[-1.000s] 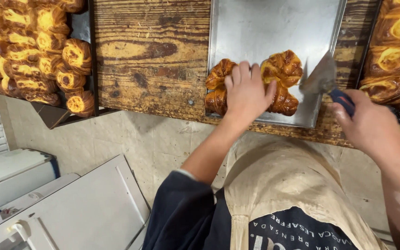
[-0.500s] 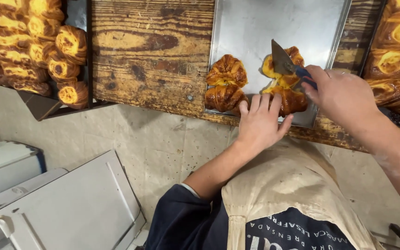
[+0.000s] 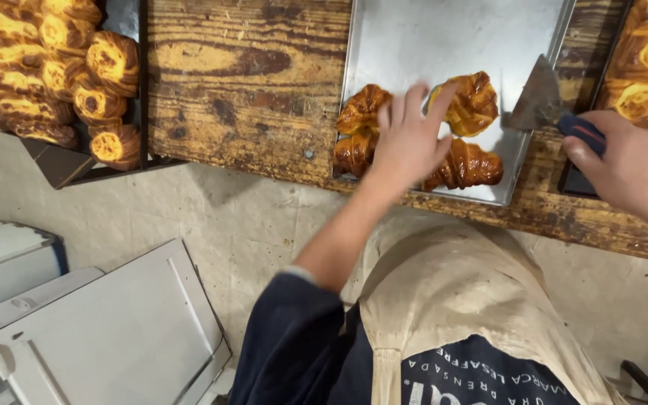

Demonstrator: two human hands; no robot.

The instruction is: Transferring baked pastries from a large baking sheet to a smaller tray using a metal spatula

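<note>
Resting on tray (image 3: 444,37) | 4 croissants (image 3: 474,101) | golden-brown, glazed, flaky

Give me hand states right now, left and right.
Left hand: open, fingers spread over the croissants on the tray.
Right hand: closed on the scraper.

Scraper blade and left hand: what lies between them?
In the head view, one croissant lies between the scraper blade and the left hand, on the metal tray.
</note>
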